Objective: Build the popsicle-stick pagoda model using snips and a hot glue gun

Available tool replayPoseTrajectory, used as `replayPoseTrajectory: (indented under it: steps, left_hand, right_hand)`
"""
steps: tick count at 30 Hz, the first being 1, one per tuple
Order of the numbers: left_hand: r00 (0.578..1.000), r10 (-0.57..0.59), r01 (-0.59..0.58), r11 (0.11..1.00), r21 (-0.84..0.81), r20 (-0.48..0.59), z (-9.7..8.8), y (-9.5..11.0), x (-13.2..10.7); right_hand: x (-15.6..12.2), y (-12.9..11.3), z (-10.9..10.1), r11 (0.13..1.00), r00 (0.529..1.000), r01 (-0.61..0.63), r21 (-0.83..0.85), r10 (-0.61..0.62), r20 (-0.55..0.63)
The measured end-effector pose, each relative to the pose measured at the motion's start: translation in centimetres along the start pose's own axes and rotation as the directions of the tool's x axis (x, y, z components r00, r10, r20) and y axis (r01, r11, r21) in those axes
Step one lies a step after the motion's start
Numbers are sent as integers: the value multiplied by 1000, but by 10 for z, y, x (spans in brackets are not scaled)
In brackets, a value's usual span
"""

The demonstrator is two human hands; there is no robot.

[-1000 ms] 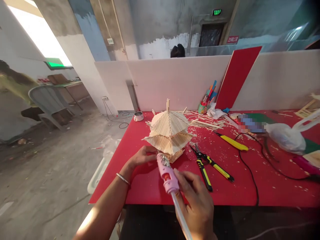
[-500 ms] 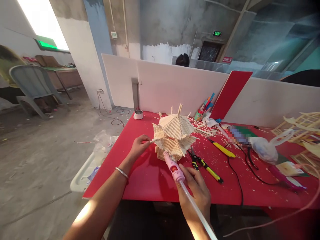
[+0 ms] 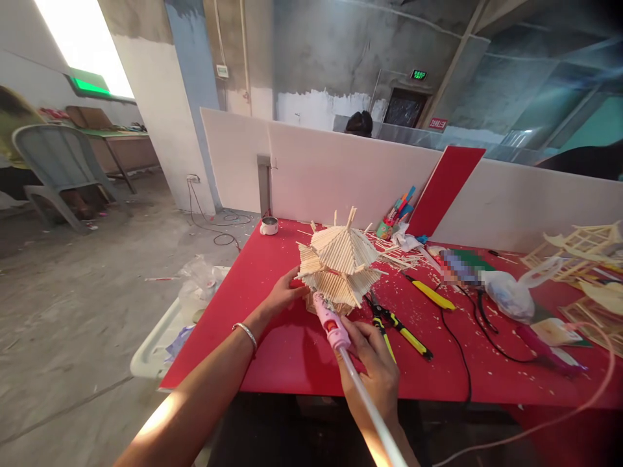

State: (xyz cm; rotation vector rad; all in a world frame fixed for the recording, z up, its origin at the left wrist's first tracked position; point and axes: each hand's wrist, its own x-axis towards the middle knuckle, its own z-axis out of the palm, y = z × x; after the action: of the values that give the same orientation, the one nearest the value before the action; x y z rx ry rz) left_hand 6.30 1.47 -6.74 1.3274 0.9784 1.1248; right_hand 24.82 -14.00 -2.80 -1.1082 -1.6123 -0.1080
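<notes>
Wooden model stood on bench, both roof tiers largely covered; what remained, unclear. Right hand had fingers wrapped round glue gun; left hand beside model, grip indiscernible.

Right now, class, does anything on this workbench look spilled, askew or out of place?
Yes: pale stick offcuts lie strewn over the red tabletop, behind and right of the stick model, looking spilled rather than gathered. The cutters lie loose beside it, handles spread.
</notes>
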Motion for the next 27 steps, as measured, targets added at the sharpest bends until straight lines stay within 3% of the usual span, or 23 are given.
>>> replayPoseTrajectory:
  steps: [4, 7, 12, 19, 27]
  left_hand:
    - [1000, -14, 15, 999, -32, 9, 4, -6, 4]
    - [1000, 18, -18, 999, -27, -15, 8, -10, 9]
    - [996, 77, -78, 997, -4, -48, 10, -14, 15]
    - [991, 101, -99, 995, 27, -86, 9, -23, 20]
    - [990, 113, -109, 993, 49, -86, 7, -24, 27]
  right_hand:
    - [-2, -5, -1, 996, 998, 45, 71, -48, 49]
    - [4, -5, -1, 998, 998, 64, 17, -64, -3]
    - [16, -2, 3, 998, 998, 59, -4, -59, 15]
    - [8, -1, 3, 1000, 998, 28, -7, -28, 55]
    - [-2, 11, -17, 993, 999, 44, -108, -42, 22]
